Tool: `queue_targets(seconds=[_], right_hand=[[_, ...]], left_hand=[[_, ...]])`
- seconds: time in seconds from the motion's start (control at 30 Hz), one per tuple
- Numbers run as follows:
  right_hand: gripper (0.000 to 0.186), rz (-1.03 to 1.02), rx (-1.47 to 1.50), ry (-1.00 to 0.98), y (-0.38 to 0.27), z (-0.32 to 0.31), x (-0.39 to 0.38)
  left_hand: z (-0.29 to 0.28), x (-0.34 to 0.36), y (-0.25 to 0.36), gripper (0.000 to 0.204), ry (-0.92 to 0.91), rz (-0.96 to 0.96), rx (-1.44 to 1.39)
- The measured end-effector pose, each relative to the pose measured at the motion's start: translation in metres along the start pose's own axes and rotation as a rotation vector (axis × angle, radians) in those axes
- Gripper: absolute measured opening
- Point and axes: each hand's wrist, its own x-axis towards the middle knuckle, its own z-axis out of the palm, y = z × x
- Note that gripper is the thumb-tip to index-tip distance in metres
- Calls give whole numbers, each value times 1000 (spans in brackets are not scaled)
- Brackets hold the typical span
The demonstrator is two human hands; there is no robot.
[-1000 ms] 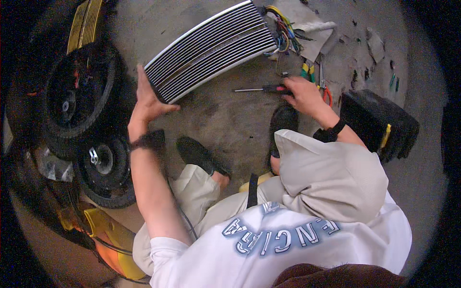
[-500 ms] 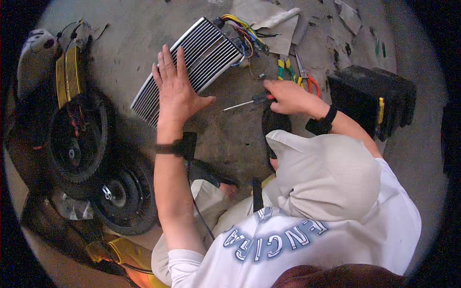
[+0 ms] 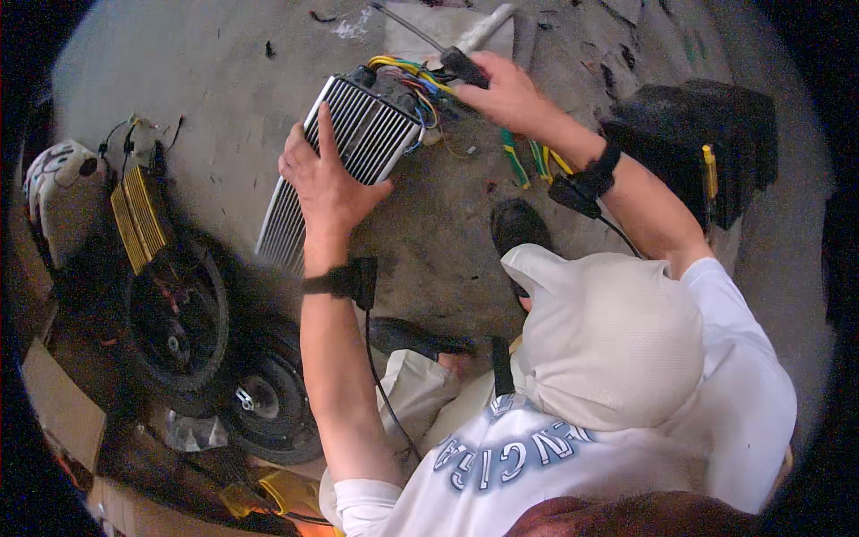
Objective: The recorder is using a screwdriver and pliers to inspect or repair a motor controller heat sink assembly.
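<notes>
My left hand [image 3: 333, 188] spans the silver-and-black finned metal unit [image 3: 365, 148], gripping it across its long sides with the index finger lying over the fins. My right hand [image 3: 506, 89] holds a black-handled screwdriver [image 3: 420, 35], shaft pointing up-left, just past the unit's wired end. A bundle of coloured wires [image 3: 416, 73] comes out of that end, partly behind my right hand. Green-and-yellow handled tools [image 3: 515, 157] lie below my right hand, partly behind my forearm.
A yellow finned unit [image 3: 136, 217] with wires, a white padded object [image 3: 64, 206] and two black-tyred wheels [image 3: 174, 358] are at left. A black angular object [image 3: 743, 134] sits at right. Pale scraps [image 3: 412, 22] lie at the top. My shoe [image 3: 514, 224] stands below the tools.
My left hand slid from the unit's lower end onto its fins, and the unit turned more lengthways. My right hand lifted the screwdriver and carried it up, its tip swinging upward.
</notes>
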Motion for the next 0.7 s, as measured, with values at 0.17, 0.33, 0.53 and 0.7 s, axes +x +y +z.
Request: queue_targets(seconds=[0.17,0.33,0.53,0.7], right_hand=[[38,159,-28,-186,-37,-9,20],[34,304,149,-397,-26,-29,42],[25,430,411,-476,-37,-46,43],[27,418,408,-484,-60,-57,40]], left_hand=[[5,-7,-13,135,34,-14,-17],[-2,-12,-11,128,74,41,-46],[-16,-17,-8,118,143,70,-141],[-20,-19,-11,119,152,47,-151]])
